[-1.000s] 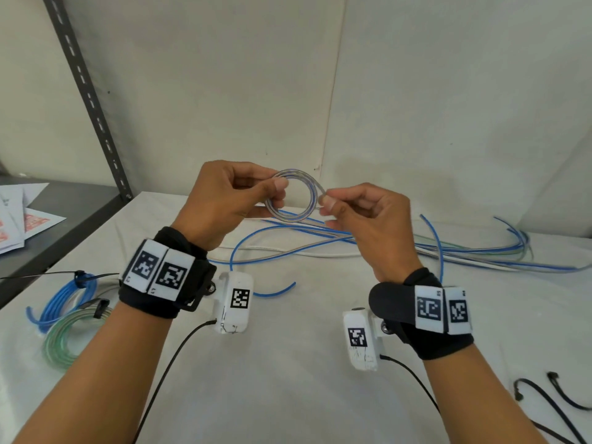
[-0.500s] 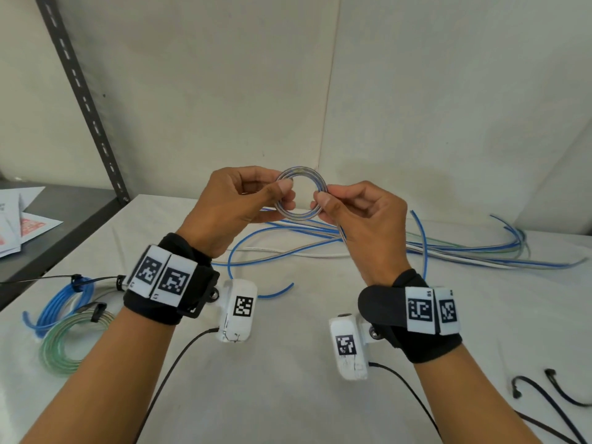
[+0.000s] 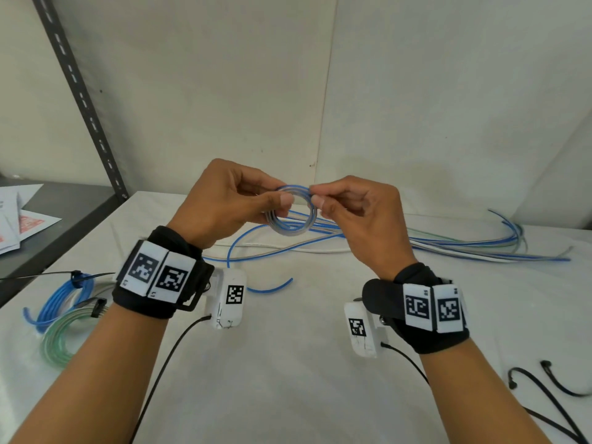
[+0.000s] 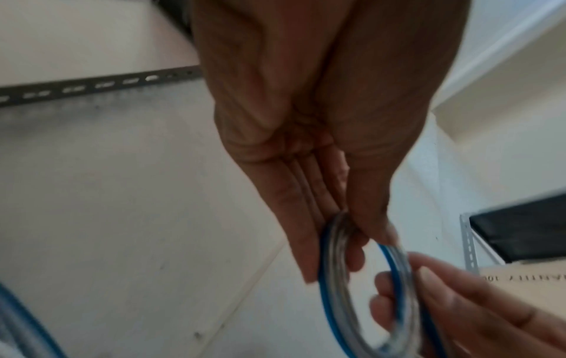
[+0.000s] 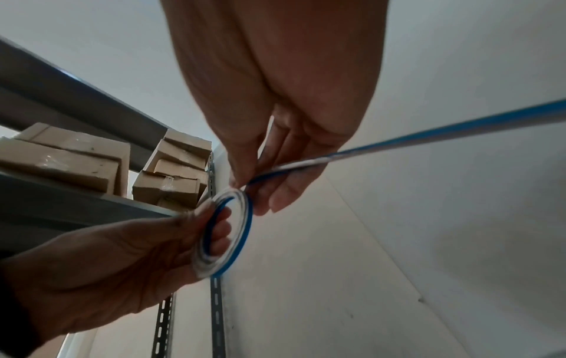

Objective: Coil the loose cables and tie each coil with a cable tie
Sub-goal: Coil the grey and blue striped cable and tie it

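A small coil of grey and blue cable [image 3: 290, 226] [image 4: 367, 298] [image 5: 226, 232] hangs in the air between both hands above the table. My left hand [image 3: 224, 203] [image 4: 330, 218] pinches its left side between thumb and fingers. My right hand [image 3: 349, 209] [image 5: 275, 174] pinches the cable at the coil's upper right, where the free length [image 5: 428, 138] runs off to the right. More loose cables [image 3: 448, 246] lie on the white table [image 3: 288, 363] behind the hands.
Two tied coils, a blue one [image 3: 61, 302] and a green one [image 3: 61, 341], lie at the table's left edge. Black cable ties [image 3: 544, 389] lie at the front right. A grey shelf [image 3: 64, 213] with papers stands to the left, and cardboard boxes [image 5: 92, 162] sit on racking.
The coil has tilted from facing me to lying flatter, and both hands have drawn closer together around it.
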A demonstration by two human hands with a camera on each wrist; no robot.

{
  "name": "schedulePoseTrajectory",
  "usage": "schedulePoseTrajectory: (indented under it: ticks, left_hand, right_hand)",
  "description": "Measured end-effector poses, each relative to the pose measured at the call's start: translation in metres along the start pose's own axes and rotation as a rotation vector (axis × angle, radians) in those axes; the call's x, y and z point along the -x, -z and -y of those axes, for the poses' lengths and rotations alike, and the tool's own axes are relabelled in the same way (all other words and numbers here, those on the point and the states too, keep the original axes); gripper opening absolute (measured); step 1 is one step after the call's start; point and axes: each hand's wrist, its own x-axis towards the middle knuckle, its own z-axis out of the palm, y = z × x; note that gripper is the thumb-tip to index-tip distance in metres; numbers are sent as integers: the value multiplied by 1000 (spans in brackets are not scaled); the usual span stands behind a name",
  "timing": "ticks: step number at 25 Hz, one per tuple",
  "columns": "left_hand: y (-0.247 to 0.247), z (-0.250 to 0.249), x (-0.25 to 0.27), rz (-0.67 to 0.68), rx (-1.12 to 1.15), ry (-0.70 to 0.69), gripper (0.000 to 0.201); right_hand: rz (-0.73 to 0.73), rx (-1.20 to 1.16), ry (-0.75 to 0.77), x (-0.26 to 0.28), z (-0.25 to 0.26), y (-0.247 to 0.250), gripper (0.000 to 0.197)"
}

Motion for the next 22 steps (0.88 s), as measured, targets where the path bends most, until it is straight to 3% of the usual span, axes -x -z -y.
schedulePoseTrajectory:
  ticks: [5,11,17,19,22]
  left_hand:
    - [-9,2,-3,-140,244,18,17]
    - [-24,5,-6,-234,476,71,18]
    - [-31,4,-5,-211,506,91,23]
    - [-25,3,-4,-132,421,78,30]
    - [-15,0,-1,-2,158,41,37]
  right_hand:
    - [-179,-286,-85,3,-2,-16,10]
    - [-255,-444,-48,6,-1,-31,12]
    - [-308,-366,-50,4,-2,-23,10]
    - [-279,-338,-38,-1,-3,-13,11]
    - [-48,-102,13,-5,-3,8,16]
